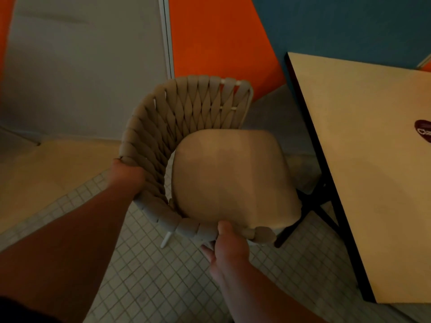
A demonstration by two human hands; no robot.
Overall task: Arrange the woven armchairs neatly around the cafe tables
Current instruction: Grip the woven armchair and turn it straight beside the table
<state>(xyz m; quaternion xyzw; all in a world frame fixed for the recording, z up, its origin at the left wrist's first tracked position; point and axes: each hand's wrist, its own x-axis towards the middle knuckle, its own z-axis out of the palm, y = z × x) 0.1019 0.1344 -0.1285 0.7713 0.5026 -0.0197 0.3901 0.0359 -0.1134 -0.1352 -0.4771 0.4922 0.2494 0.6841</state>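
A beige woven armchair [186, 113] with a tan seat cushion [231, 176] stands below me, its open side turned toward the cafe table [373, 159] on the right. My left hand [128, 176] grips the curved woven back on its left side. My right hand [228, 243] holds the near armrest, thumb on top and fingers underneath. The seat's right edge lies close to the table's dark edge. One white chair leg [166, 238] shows beneath the armrest; the other legs are hidden.
The table's black base legs [310, 210] spread on the small-tiled floor [149, 276] beside the chair. An orange and blue wall [221, 43] rises behind, with a pale door panel [81, 66] at the left. A dark red logo [423, 134] marks the tabletop.
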